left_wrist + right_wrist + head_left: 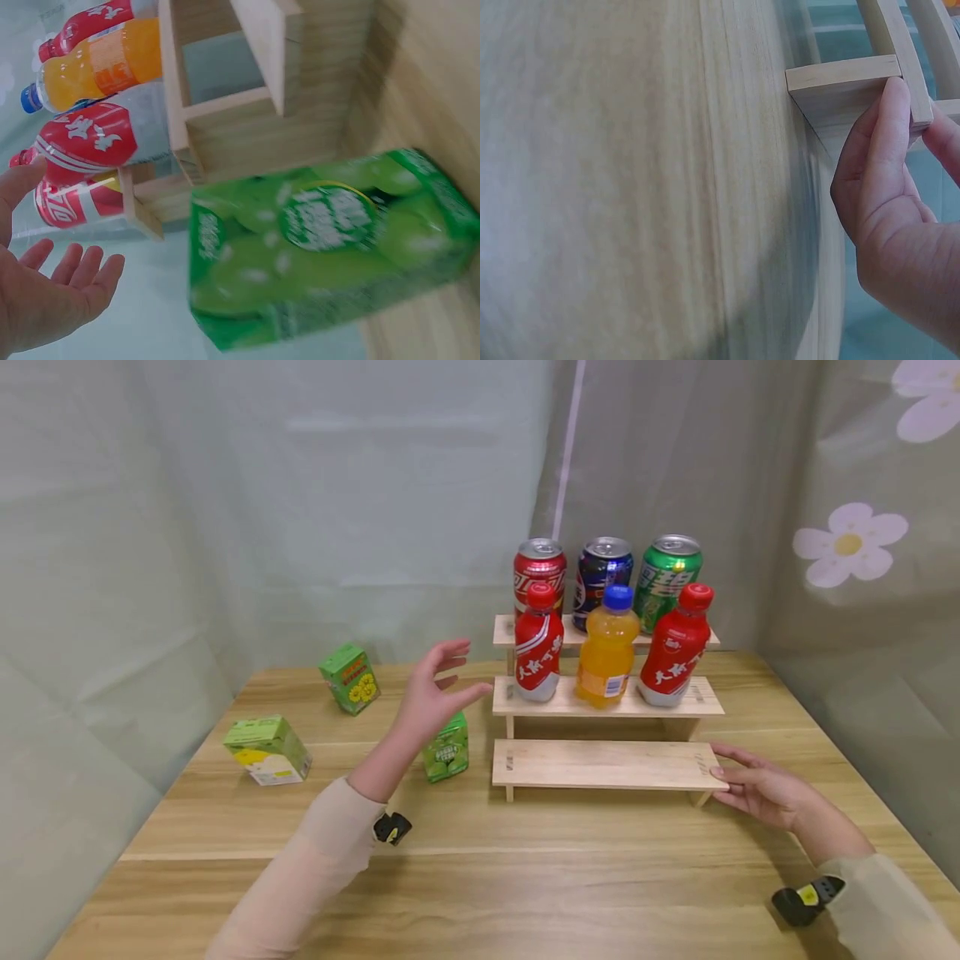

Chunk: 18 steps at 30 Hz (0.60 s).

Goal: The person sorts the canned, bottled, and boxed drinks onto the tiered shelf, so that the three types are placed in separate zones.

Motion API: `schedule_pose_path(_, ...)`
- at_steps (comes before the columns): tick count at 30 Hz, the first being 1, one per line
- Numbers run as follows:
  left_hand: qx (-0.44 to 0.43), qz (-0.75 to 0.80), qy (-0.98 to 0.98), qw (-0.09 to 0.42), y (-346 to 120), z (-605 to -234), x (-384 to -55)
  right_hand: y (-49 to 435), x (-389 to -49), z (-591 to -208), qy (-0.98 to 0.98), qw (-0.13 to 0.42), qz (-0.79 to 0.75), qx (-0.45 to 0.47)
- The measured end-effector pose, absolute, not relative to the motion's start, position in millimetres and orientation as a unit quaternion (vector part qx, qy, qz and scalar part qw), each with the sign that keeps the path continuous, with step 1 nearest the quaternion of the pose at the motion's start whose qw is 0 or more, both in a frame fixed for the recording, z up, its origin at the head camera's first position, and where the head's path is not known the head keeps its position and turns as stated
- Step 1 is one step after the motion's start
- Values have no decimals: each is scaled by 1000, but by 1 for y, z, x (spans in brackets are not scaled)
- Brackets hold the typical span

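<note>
A three-step wooden rack (607,764) stands on the table. My right hand (768,789) pinches the right end of its lowest step, thumb on top and fingers beneath, as the right wrist view (900,172) also shows. My left hand (435,693) hovers left of the rack, fingers spread and holding nothing. Below and behind it stands a green juice box (447,750), seen large in the left wrist view (330,240). On the middle step are a red-labelled bottle (538,647), an orange soda bottle (607,647) and another red-labelled bottle (675,647).
The top step bears a red can (540,567), a dark blue can (602,568) and a green can (667,577). Farther left on the table (525,877) are a green carton with yellow flowers (351,681) and a green-and-yellow carton (268,750). Curtains (375,510) hang behind.
</note>
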<state>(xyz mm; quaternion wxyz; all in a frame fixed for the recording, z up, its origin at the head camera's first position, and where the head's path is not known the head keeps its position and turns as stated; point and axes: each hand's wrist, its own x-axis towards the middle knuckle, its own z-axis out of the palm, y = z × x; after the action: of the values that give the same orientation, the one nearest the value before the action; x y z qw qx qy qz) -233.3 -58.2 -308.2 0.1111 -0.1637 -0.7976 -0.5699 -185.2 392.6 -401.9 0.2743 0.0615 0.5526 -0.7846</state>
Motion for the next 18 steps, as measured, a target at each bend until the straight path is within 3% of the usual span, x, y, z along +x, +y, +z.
schedule_pose_path(8,-139,-540,-822,115,-83,-331,-223,393,-186,-404,555,273,-784,52)
schedule_pose_path(18,-111,-507,-851,83,-110,-360,-218,391,-185,-401,549,278,-787,49)
